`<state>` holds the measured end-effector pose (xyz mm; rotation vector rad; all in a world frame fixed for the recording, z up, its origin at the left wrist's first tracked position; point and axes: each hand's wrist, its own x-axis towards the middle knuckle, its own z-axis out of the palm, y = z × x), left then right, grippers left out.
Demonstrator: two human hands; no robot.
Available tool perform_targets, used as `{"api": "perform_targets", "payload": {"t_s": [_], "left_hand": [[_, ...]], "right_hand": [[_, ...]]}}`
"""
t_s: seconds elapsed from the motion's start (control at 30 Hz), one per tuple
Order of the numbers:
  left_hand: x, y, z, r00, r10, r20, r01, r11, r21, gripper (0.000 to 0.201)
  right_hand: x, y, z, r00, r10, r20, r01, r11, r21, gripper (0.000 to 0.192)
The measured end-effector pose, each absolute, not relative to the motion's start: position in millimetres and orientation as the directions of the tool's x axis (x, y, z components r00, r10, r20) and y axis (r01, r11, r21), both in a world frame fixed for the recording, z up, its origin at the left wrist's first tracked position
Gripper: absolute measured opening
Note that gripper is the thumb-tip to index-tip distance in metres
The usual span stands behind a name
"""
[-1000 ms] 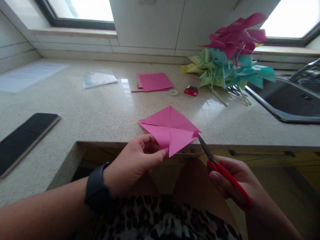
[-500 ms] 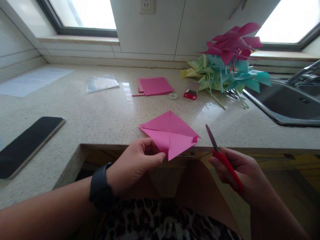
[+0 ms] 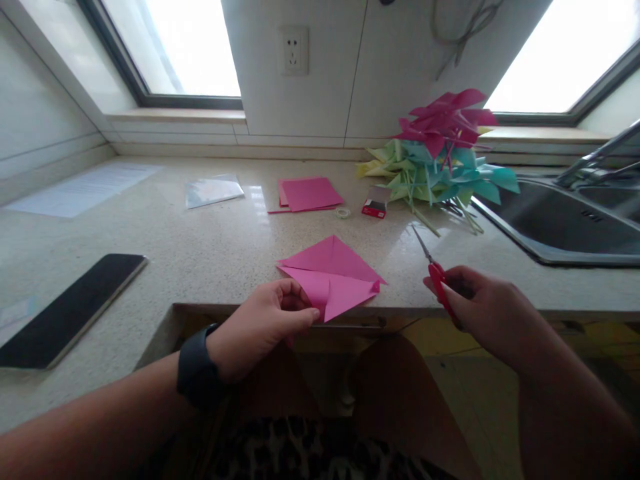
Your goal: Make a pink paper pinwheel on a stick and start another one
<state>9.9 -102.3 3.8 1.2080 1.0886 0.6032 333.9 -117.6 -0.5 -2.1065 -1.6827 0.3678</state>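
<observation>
Carrying everything, the bench (image 3: 240, 240) runs beneath the pink sheet (image 3: 345, 259), which lies at the front edge, its near corner jutting over. Well right of the sheet is the sink (image 3: 555, 227); behind and right of it, a pile of pinwheels (image 3: 430, 155) crowds the sink's near side. Far left of the sheet lie printed paper (image 3: 85, 190) and, closer, a phone (image 3: 75, 307). Behind the sheet are pink squares (image 3: 313, 193), with a clear packet (image 3: 215, 191) leftward. Near the sheet's left corner, the left hand's (image 3: 267, 319) grip pinches its curled near side; right of it, the right hand's (image 3: 477, 303) grip is closed around scissors (image 3: 437, 275), their blades clear of the sheet. Smallest, behind the sheet, are a red box (image 3: 375, 208) and a tape ring (image 3: 343, 213). The left fingers are partly hidden by the sheet; dark objects under the pinwheels are hard to make out; the frame cuts off the sink.
</observation>
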Motion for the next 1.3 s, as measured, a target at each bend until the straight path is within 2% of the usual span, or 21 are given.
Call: {"api": "perform_targets", "payload": {"t_s": [0.17, 0.43, 0.63, 0.73, 0.83, 0.97, 1.1, 1.2, 1.3], "left_hand": [[-7, -88, 21, 0.428, 0.820, -0.380, 0.326, 0.252, 0.911, 0.029], [-30, -64, 24, 0.416, 0.830, -0.372, 0.530, 0.111, 0.841, 0.028], [-50, -51, 23, 0.323, 0.933, -0.160, 0.721, -0.133, 0.680, 0.032], [-57, -47, 23, 0.271, 0.962, -0.023, 0.749, -0.196, 0.632, 0.037], [-61, -44, 21, 0.262, 0.964, 0.037, 0.800, -0.238, 0.551, 0.035], [-63, -38, 14, 0.268, 0.958, 0.102, 0.851, -0.285, 0.442, 0.031], [-59, -36, 7, 0.248, 0.942, 0.228, 0.880, -0.317, 0.352, 0.028], [-51, -40, 6, 0.293, 0.893, 0.343, 0.856, -0.404, 0.321, 0.020], [-43, -46, 3, 0.408, 0.804, 0.432, 0.774, -0.555, 0.303, 0.014]], "right_hand": [[341, -93, -2, 0.188, 0.977, 0.098, 0.930, -0.145, -0.339, 0.027], [346, -73, -6, 0.095, 0.978, 0.187, 0.950, -0.033, -0.310, 0.025], [350, -68, -6, -0.008, 0.984, 0.177, 0.968, 0.051, -0.245, 0.022], [352, -65, -7, -0.024, 0.987, 0.160, 0.967, 0.063, -0.245, 0.018], [357, -60, -7, -0.051, 0.989, 0.139, 0.958, 0.088, -0.274, 0.015], [369, -50, -10, -0.082, 0.992, 0.100, 0.930, 0.113, -0.351, 0.017], [376, -40, -16, -0.164, 0.981, 0.102, 0.903, 0.191, -0.384, 0.019], [375, -34, -19, -0.206, 0.972, 0.117, 0.891, 0.235, -0.387, 0.020], [369, -28, -21, -0.209, 0.968, 0.138, 0.896, 0.246, -0.370, 0.019]]}}
